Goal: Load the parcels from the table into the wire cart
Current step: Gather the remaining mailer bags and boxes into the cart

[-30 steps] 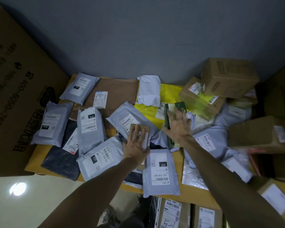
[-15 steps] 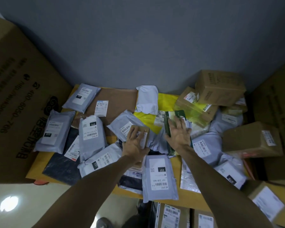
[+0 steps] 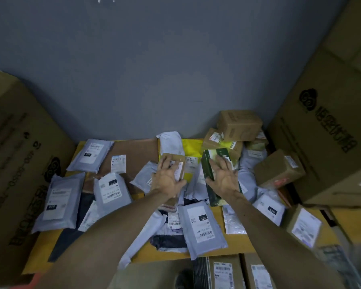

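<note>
Left hand (image 3: 168, 180) grips a flat brown parcel (image 3: 175, 157), fingers spread on its top face and thumb at its edge, just left of the yellow bag (image 3: 189, 146). Right hand (image 3: 223, 178) holds a green box (image 3: 206, 163) just right of that bag, thumb over its long edge. Both parcels run lengthwise along the forearms, toward the wall. Wire cart cannot be identified in view. In my judgement both loads must draw back toward the person.

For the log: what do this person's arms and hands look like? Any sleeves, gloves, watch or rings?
Both the left hand and the right hand are bare, with no gloves. No watch, band or ring shows on either. The left forearm and right forearm are uncovered to the frame's lower edge; no sleeve is in view.
</note>
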